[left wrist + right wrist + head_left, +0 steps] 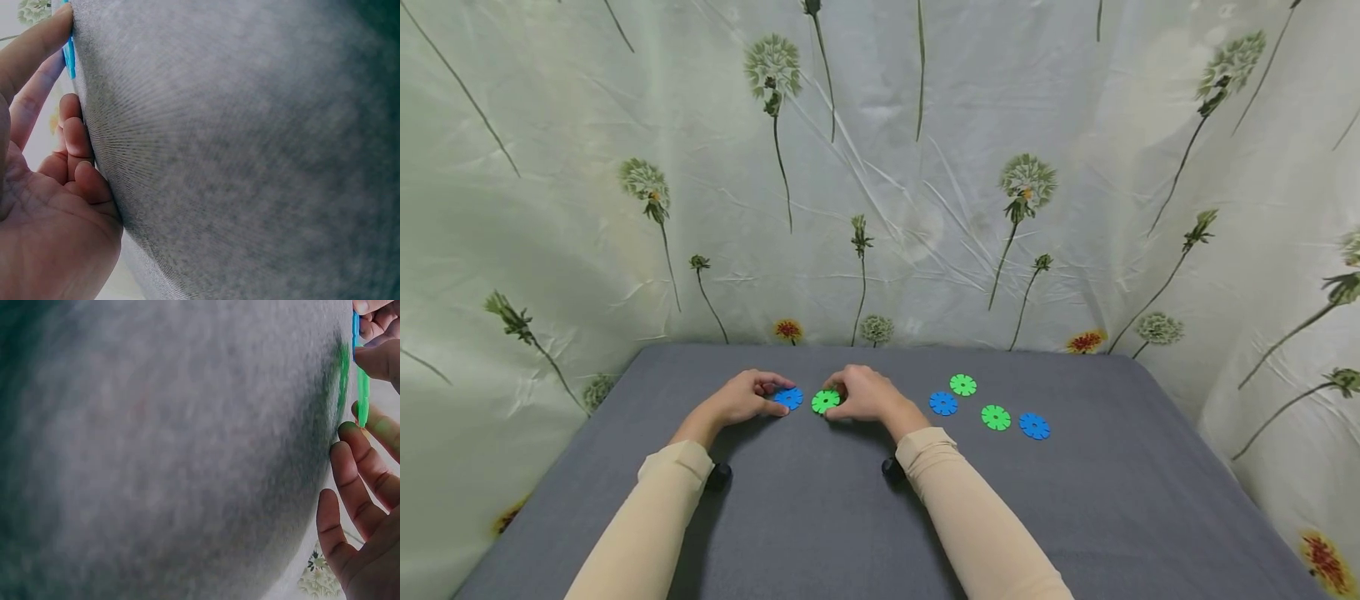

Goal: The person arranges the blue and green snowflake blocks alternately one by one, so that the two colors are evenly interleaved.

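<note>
Between the thumb and index finger of my left hand (747, 397) is a blue notched disc (789, 398), held by its edge close to the table. My right hand (867, 395) pinches a green notched disc (826, 402) in the same way, just to the right of the blue one. A small gap separates the two discs in the head view. In the left wrist view the blue disc (69, 56) shows edge-on past the fingers. The right wrist view has the green disc (363, 390) edge-on above the table, casting a green-tinted shadow on the cloth.
Right of my hands lie more notched discs: a far green disc (963, 385), a blue disc (943, 403), a nearer green disc (996, 417) and a blue disc (1034, 426). A grey cloth covers the table (820, 517). Behind it hangs a flower-printed curtain (917, 208).
</note>
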`<state>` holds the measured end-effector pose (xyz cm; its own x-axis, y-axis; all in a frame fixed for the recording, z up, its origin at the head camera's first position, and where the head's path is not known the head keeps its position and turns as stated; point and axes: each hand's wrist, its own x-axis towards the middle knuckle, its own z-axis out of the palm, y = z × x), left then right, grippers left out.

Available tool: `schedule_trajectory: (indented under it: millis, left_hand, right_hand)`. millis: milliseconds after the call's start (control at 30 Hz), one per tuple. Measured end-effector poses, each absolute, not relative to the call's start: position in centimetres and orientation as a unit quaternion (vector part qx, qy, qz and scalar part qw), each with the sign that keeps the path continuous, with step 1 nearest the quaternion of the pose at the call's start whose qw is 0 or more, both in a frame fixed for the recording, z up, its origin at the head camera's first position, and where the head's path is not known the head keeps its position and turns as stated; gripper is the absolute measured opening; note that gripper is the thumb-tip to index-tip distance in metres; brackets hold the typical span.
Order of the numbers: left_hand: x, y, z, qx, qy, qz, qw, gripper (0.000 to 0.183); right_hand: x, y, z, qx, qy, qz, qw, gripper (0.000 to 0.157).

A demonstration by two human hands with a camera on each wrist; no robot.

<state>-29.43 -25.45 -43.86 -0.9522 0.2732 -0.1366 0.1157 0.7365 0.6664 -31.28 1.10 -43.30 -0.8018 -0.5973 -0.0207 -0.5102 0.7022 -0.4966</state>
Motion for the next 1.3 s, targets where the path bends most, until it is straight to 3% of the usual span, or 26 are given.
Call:
schedule_trajectory:
  millis: [1300]
  left_hand:
    - [-30.4,-25.5,-44.0,0.112,0.919,0.36,0.117,0.047]
  right_hand:
    - [-31.6,-0.1,-43.5,-0.265,0.929,-0.236,0.105,0.041]
